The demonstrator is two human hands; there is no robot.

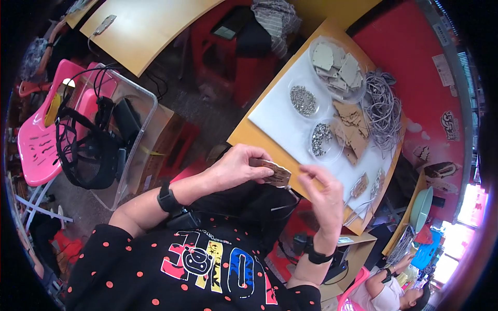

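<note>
My left hand (236, 168) is closed on a small brown plate (276, 174) with a pale edge. The plate is held at its left end, between thumb and fingers, over my lap near the table's front edge. Just to its right, my right hand (324, 199) is raised with thumb and fingertips drawn together. Whatever may be between those fingertips is too small to make out. Past my hands, a clear bowl of small metal parts (321, 141) stands on a white board (275, 111), beside a stack of brown plates (353, 132).
Farther back are another bowl of small metal parts (303, 101) and a tub of pale plates (337, 67). A bundle of grey cables (384, 106) lies right of them. Brown plates with cables (359, 185) lie at the near right. Leftward stand a clear bin (137, 103) and pink chair (41, 140).
</note>
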